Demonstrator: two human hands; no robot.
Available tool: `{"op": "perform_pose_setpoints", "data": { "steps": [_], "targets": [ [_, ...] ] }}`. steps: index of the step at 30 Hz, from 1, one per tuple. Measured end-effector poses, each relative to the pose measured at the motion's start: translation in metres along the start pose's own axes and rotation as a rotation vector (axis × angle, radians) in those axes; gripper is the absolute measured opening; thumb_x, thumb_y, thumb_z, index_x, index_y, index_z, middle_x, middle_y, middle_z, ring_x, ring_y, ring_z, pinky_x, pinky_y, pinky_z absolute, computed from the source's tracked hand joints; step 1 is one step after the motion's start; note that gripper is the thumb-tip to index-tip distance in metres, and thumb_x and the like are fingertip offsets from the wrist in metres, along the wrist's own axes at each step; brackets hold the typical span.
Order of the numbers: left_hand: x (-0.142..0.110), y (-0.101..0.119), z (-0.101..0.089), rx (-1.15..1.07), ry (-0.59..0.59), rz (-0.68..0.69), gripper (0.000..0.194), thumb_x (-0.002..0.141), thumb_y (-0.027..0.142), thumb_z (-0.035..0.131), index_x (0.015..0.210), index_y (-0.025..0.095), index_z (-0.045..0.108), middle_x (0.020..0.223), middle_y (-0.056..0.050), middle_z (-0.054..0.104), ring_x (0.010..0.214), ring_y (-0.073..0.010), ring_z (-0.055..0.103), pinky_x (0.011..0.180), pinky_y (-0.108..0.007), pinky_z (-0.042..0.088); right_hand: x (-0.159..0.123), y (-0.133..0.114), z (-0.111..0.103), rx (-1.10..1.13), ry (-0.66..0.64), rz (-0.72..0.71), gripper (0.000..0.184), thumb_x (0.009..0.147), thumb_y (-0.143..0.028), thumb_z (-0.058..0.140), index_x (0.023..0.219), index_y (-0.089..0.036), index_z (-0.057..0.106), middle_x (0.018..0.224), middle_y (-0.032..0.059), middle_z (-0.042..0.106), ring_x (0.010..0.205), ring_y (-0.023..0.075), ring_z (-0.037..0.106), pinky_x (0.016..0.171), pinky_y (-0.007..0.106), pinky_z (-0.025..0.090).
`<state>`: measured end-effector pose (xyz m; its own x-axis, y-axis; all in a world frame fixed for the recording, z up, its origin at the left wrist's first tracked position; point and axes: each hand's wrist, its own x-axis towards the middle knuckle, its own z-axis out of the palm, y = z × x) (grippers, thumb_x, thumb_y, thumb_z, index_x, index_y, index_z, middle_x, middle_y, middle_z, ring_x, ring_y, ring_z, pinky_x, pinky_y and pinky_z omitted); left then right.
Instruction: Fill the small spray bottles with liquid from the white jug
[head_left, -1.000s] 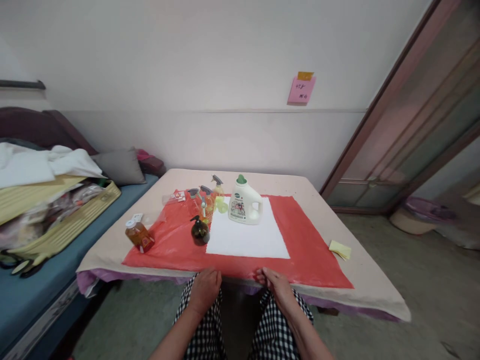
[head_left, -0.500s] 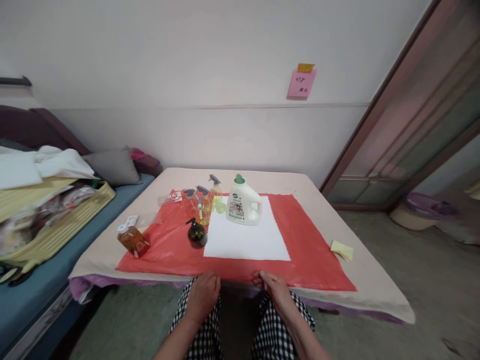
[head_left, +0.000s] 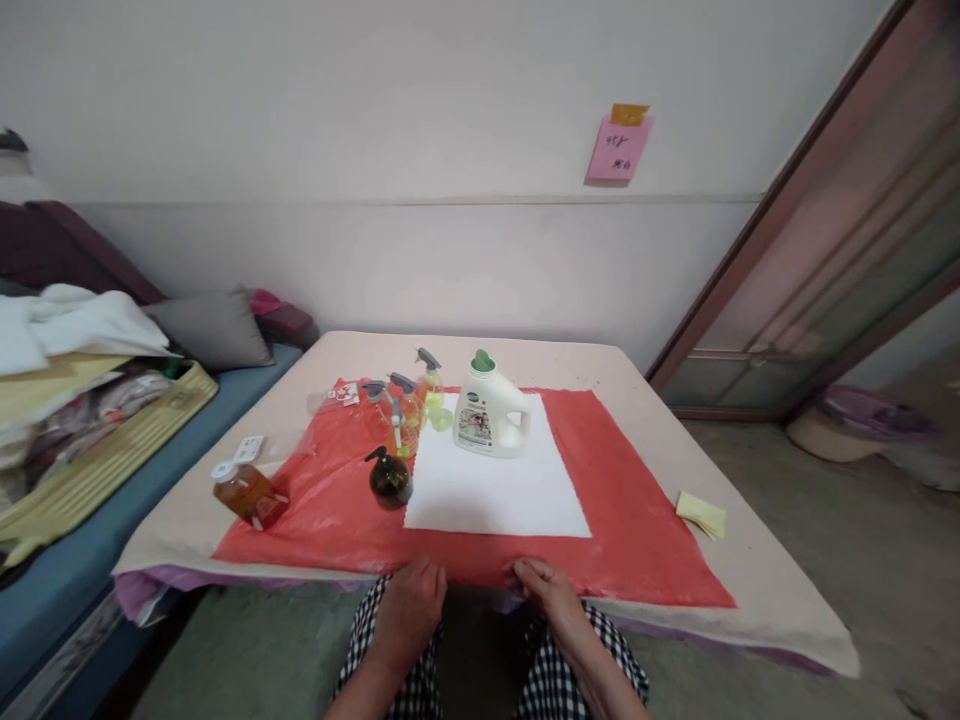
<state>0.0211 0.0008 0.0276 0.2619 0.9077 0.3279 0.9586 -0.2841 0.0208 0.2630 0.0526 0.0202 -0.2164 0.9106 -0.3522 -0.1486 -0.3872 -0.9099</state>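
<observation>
Red plastic sheeting (head_left: 630,520) is what the fingertips meet — both hands sit at its near hem where it drapes over the table edge. The left hand (head_left: 409,605) rests curled and loose on the checked trouser knee, fingers together, gripping nothing that can be seen. The right hand (head_left: 547,592) has its fingers bunched narrow at the hem; whether they pinch the sheet or merely touch it cannot be told.

Just beyond, a white rectangular paper sheet (head_left: 499,490) lies flat in the middle of the red. At its far edge stands a white plastic jug with a green cap (head_left: 490,408), upright. Left of the paper — a dark round pump bottle (head_left: 390,476), then clear spray bottles with grey triggers (head_left: 401,405), clustered off the paper. Further left, an amber bottle with a white cap (head_left: 247,492) lies tilted. Well to the right, on the beige tablecloth (head_left: 757,580), lies a yellow folded cloth (head_left: 702,514).
</observation>
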Motion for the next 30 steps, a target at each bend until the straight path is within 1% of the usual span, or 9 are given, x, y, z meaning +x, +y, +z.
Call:
{"op": "perform_pose_setpoints", "data": {
  "steps": [4, 7, 12, 17, 21, 24, 30],
  "targets": [
    [0.002, 0.0, 0.001, 0.023, -0.026, 0.016, 0.028, 0.093, 0.003, 0.042, 0.085, 0.018, 0.065, 0.078, -0.004, 0.062, 0.074, -0.0203, 0.059, 0.067, -0.033, 0.044, 0.003, 0.001, 0.0, -0.013, -0.013, 0.011, 0.047, 0.062, -0.064, 0.081, 0.074, -0.018, 0.077, 0.072, 0.0061, 0.069, 0.072, 0.0195, 0.059, 0.068, 0.03, 0.042],
    [0.004, 0.001, 0.0, 0.038, -0.045, 0.0, 0.028, 0.095, 0.006, 0.041, 0.082, 0.018, 0.064, 0.078, -0.004, 0.061, 0.072, -0.0203, 0.058, 0.065, -0.034, 0.044, 0.005, 0.003, -0.001, -0.028, -0.03, 0.019, 0.044, 0.065, -0.062, 0.08, 0.073, -0.018, 0.077, 0.072, 0.0059, 0.069, 0.069, 0.0176, 0.057, 0.066, 0.029, 0.04],
    [0.008, 0.002, -0.001, 0.072, -0.069, 0.009, 0.028, 0.094, 0.004, 0.043, 0.085, 0.017, 0.065, 0.077, -0.005, 0.062, 0.073, -0.0209, 0.06, 0.064, -0.033, 0.044, 0.008, 0.005, -0.001, -0.04, -0.054, 0.023, 0.047, 0.063, -0.063, 0.08, 0.074, -0.018, 0.077, 0.072, 0.0066, 0.069, 0.066, 0.017, 0.055, 0.064, 0.029, 0.04],
    [0.009, 0.001, -0.003, 0.095, -0.091, 0.002, 0.026, 0.093, 0.003, 0.044, 0.087, 0.016, 0.066, 0.079, -0.006, 0.063, 0.073, -0.0212, 0.061, 0.062, -0.032, 0.045, 0.01, 0.006, -0.001, -0.038, -0.048, 0.001, 0.047, 0.064, -0.064, 0.079, 0.065, -0.017, 0.074, 0.07, 0.0062, 0.068, 0.068, 0.0175, 0.057, 0.064, 0.029, 0.04],
    [0.01, 0.001, -0.004, 0.096, -0.12, -0.014, 0.027, 0.094, 0.004, 0.044, 0.088, 0.015, 0.067, 0.079, -0.006, 0.065, 0.074, -0.0202, 0.062, 0.063, -0.031, 0.046, 0.01, 0.007, -0.001, -0.043, -0.052, -0.012, 0.049, 0.062, -0.065, 0.079, 0.069, -0.016, 0.075, 0.071, 0.007, 0.069, 0.066, 0.0173, 0.056, 0.063, 0.029, 0.04],
    [0.01, 0.001, -0.005, 0.095, -0.147, -0.042, 0.029, 0.096, 0.007, 0.042, 0.086, 0.016, 0.067, 0.079, -0.007, 0.065, 0.073, -0.0199, 0.063, 0.064, -0.031, 0.047, 0.008, 0.008, 0.0, -0.048, -0.046, -0.015, 0.049, 0.062, -0.065, 0.079, 0.066, -0.016, 0.073, 0.069, 0.0064, 0.068, 0.065, 0.0169, 0.056, 0.062, 0.028, 0.039],
    [0.007, 0.002, -0.011, 0.085, -0.209, -0.057, 0.028, 0.094, 0.005, 0.043, 0.089, 0.016, 0.068, 0.082, -0.007, 0.067, 0.079, -0.0233, 0.065, 0.067, -0.034, 0.05, 0.005, 0.009, 0.002, -0.068, -0.029, -0.02, 0.053, 0.06, -0.067, 0.077, 0.067, -0.015, 0.072, 0.066, 0.0061, 0.066, 0.065, 0.0169, 0.057, 0.063, 0.028, 0.04]
  ]
}}
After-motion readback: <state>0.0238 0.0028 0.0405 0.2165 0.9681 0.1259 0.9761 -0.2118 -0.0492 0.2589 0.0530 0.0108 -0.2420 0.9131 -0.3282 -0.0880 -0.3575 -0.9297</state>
